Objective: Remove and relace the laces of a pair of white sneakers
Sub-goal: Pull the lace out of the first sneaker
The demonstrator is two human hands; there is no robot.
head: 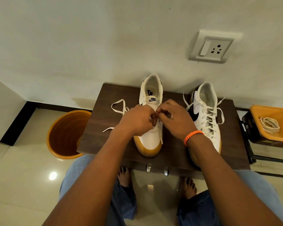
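Head view: both hands are working mid-eyelets of the white leather gum-soled sneaker (151, 137) standing centre on the dark wooden stool (95, 128). Left hand (136, 119) and right hand (173, 117), fingers curled, are pinching the flat white lace (119, 106), whose slack is trailing left of the sneaker. The second, laced sneaker (206, 118) is sitting right of it. Advice: feed the aglet flat, keeping both ends even.

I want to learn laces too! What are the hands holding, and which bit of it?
Both hands, left hand and right hand, pinch the white lace over the middle sneaker's eyelets; the exact spot is hidden.
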